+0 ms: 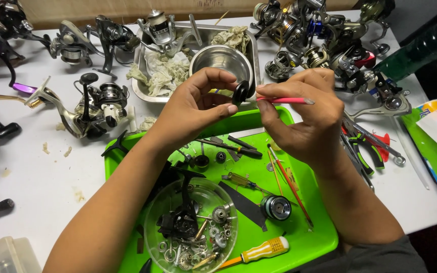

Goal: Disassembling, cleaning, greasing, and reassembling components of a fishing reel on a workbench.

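Clear bowl [190, 230] of parts below hands [259, 114].

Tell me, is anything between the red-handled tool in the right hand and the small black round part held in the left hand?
Nothing visible: the red-handled tool in the right hand reaches straight to the small black round part pinched by the left hand.

Table [36, 172]: white, a bit dirty with crumbs.
Wall [102, 10]: tan strip at the top, maybe wood.
Light: bright, even.

1 green tray [309, 237], 2 screwdrivers [259, 252], 1 steel bowl [221, 59].
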